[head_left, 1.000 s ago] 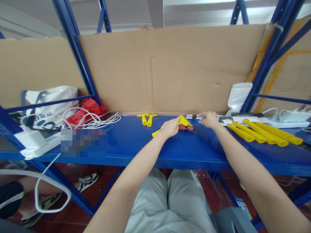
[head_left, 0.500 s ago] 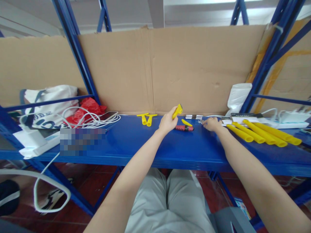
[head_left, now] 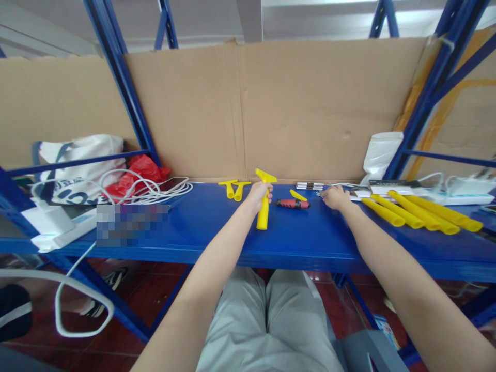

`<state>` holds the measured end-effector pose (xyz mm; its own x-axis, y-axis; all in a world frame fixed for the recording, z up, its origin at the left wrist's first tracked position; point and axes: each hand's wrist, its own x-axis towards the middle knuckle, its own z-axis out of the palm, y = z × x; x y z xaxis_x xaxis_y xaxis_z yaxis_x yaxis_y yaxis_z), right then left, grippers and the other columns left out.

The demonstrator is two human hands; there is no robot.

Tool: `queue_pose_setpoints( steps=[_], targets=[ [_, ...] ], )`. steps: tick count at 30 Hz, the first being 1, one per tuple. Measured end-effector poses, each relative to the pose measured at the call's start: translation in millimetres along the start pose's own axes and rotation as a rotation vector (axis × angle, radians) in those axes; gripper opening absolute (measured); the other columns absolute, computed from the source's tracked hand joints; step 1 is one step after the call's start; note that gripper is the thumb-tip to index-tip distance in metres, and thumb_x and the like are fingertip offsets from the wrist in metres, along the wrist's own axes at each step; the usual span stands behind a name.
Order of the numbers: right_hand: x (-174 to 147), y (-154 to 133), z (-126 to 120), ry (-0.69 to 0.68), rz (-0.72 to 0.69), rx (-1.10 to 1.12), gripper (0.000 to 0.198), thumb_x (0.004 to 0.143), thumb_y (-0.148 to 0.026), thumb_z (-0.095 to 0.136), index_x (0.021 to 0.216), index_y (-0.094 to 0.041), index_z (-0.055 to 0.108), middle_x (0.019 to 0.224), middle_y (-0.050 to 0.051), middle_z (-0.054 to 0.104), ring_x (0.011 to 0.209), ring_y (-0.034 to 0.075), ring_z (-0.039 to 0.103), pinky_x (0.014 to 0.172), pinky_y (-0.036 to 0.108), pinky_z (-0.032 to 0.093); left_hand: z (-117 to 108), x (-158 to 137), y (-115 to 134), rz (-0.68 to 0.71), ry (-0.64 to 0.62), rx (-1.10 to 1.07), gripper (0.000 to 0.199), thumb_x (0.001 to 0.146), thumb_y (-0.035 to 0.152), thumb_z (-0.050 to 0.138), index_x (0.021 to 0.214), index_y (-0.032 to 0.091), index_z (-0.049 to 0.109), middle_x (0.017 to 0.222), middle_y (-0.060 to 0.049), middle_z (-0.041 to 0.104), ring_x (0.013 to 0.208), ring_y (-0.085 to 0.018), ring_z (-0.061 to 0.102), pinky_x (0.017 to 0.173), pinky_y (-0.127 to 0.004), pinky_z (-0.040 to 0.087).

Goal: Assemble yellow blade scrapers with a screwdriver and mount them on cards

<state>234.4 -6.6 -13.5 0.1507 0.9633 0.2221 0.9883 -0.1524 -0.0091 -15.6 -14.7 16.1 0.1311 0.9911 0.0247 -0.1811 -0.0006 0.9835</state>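
A yellow T-shaped handle (head_left: pixel 262 214) is gripped in my left hand (head_left: pixel 260 194), its flat crosspiece up and its round open end pointing down towards me. My right hand (head_left: pixel 334 197) is low over the blue tabletop, fingers drawn together at some small metal pieces (head_left: pixel 319 194), probably screws; anything between the fingertips is too small to make out. Between my hands lie a red and black screwdriver (head_left: pixel 293 204) and a small yellow strip (head_left: pixel 298 195). Two more yellow T-shaped handles (head_left: pixel 239 192) rest side by side to the left of my left hand.
Several long yellow tubes (head_left: pixel 422 214) lie on the right, beyond my right hand. A small white stack (head_left: pixel 309 186) is at the back. White cables (head_left: pixel 155 190), a red bag (head_left: pixel 141 173) and a power strip (head_left: pixel 75 227) crowd the left. Cardboard (head_left: pixel 302 108) walls the back.
My left hand has turned the yellow T-shaped handle from tilted to nearly upright, moving slightly left and nearer. My right hand stays by the small metal pieces, having shifted only slightly.
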Motion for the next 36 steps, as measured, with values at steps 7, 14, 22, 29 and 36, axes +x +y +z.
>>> queue_pose_setpoints(
  steps=[7, 14, 22, 29, 36],
  targets=[
    [5.0, -0.4, 4.4, 0.017, 0.042, 0.007, 0.029, 0.082, -0.015, 0.042, 0.091, -0.013, 0.070, 0.114, 0.020, 0.058, 0.119, 0.033, 0.043, 0.091, 0.051, 0.039, 3.7, -0.2, -6.9, -0.271, -0.293, 0.127, 0.014, 0.082, 0.005, 0.043, 0.074, 0.016, 0.046, 0.047, 0.007, 0.041, 0.034, -0.005, 0.033, 0.034, -0.016, 0.026],
    [5.0, -5.5, 3.7, 0.043, 0.018, 0.023, 0.027, 0.078, -0.011, 0.046, 0.091, -0.015, 0.069, 0.115, 0.018, 0.059, 0.119, 0.032, 0.045, 0.093, 0.049, 0.039, 2.9, -0.5, -7.7, -0.291, -0.342, 0.112, 0.021, 0.081, 0.002, 0.038, 0.068, 0.017, 0.040, 0.046, 0.006, 0.041, 0.033, -0.004, 0.032, 0.034, -0.015, 0.026],
    [4.6, -39.6, -7.6, 0.212, -0.299, 0.530, 0.018, 0.079, -0.018, 0.048, 0.080, -0.016, 0.066, 0.099, 0.011, 0.067, 0.097, 0.022, 0.059, 0.090, 0.035, 0.041, 4.2, 0.8, -8.5, -0.261, -0.309, 0.144, 0.017, 0.078, 0.002, 0.038, 0.070, 0.017, 0.042, 0.047, 0.005, 0.042, 0.033, -0.005, 0.034, 0.035, -0.016, 0.027],
    [-3.1, -63.5, -7.5, 0.211, -0.450, 0.648, 0.010, 0.073, -0.016, 0.052, 0.069, -0.019, 0.061, 0.090, 0.006, 0.067, 0.095, 0.020, 0.058, 0.091, 0.035, 0.040, 6.9, -0.8, -8.1, -0.229, -0.324, 0.171, 0.017, 0.076, 0.002, 0.041, 0.068, 0.017, 0.042, 0.047, 0.005, 0.043, 0.033, -0.005, 0.035, 0.035, -0.017, 0.028],
    [-5.5, -64.2, -8.3, 0.180, -0.440, 0.669, 0.011, 0.071, -0.013, 0.053, 0.065, -0.020, 0.059, 0.083, 0.005, 0.066, 0.090, 0.019, 0.058, 0.091, 0.034, 0.040, 11.1, -8.2, -5.5, -0.198, -0.329, 0.208, 0.018, 0.076, 0.002, 0.042, 0.066, 0.016, 0.044, 0.046, 0.005, 0.043, 0.033, -0.004, 0.035, 0.036, -0.017, 0.029]
  ],
)
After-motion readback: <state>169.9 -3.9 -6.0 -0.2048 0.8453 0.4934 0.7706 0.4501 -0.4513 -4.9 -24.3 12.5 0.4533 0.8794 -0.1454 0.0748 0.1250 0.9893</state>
